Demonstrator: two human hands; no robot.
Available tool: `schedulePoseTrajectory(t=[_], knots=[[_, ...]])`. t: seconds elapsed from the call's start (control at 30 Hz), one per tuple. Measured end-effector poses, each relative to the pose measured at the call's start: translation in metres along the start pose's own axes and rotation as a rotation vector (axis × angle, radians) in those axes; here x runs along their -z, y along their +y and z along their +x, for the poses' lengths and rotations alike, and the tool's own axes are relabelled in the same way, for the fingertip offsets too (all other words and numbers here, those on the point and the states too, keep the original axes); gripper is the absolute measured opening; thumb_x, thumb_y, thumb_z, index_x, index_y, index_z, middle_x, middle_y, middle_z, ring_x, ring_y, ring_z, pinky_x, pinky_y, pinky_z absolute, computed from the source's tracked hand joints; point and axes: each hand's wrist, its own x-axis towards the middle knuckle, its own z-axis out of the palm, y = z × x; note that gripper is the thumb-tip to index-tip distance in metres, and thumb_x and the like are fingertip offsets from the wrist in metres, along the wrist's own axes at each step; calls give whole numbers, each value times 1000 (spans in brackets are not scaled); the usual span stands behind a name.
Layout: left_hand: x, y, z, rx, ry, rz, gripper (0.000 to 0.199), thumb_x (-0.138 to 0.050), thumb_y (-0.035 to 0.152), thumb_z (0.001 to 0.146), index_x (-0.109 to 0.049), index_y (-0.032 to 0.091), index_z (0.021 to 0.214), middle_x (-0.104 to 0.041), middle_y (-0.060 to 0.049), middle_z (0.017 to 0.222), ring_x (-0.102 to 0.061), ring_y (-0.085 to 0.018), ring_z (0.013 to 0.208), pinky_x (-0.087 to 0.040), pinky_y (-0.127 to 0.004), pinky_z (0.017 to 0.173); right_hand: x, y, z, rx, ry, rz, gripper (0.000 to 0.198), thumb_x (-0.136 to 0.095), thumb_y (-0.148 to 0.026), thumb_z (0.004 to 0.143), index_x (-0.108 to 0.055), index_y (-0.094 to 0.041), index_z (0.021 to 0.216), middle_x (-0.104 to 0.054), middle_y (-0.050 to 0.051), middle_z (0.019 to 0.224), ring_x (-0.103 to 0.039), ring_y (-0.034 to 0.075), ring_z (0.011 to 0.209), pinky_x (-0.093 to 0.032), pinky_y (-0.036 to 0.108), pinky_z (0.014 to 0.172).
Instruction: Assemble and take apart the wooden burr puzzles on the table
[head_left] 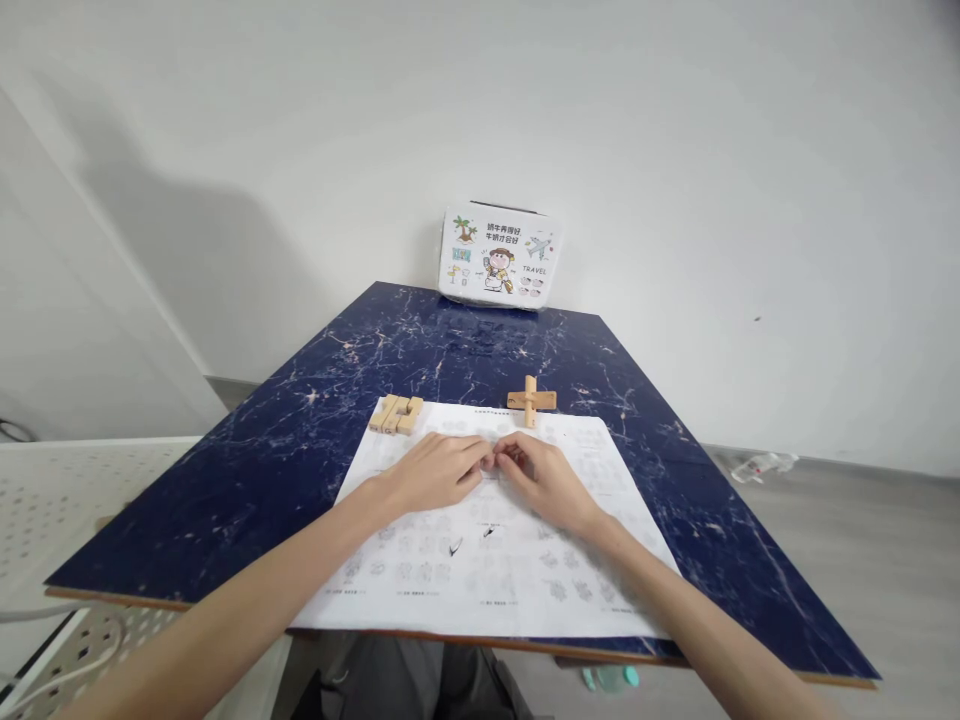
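My left hand (444,470) and my right hand (546,478) meet over the middle of a white printed sheet (517,590). The fingers of both are curled and pinched together at the tips. Whatever they hold between them is too small or hidden to make out. Just below the hands, two small shiny metal pieces (456,547) lie apart on the sheet. Beyond my left hand, notched wooden blocks (396,414) sit at the sheet's upper left corner. A cross-shaped wooden puzzle (531,400) stands at the sheet's far edge, past my right hand.
The sheet lies on a dark blue marble-patterned table (420,350). A white case with cartoon prints (499,255) leans on the wall at the far end. White perforated furniture (67,480) is on the left. A clear plastic bottle (763,466) lies on the floor to the right.
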Motion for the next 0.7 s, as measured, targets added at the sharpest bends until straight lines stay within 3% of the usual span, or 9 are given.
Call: schedulePoseTrajectory(t=[0.7], knots=[[0, 0, 0, 4, -1, -10, 18, -48, 15, 95, -66, 19, 95, -75, -4, 95, -69, -19, 74, -47, -30, 64, 1, -4, 0, -14, 1, -3, 13, -52, -21, 97, -65, -21, 98, -72, 3, 88, -62, 18, 73, -46, 29, 69]])
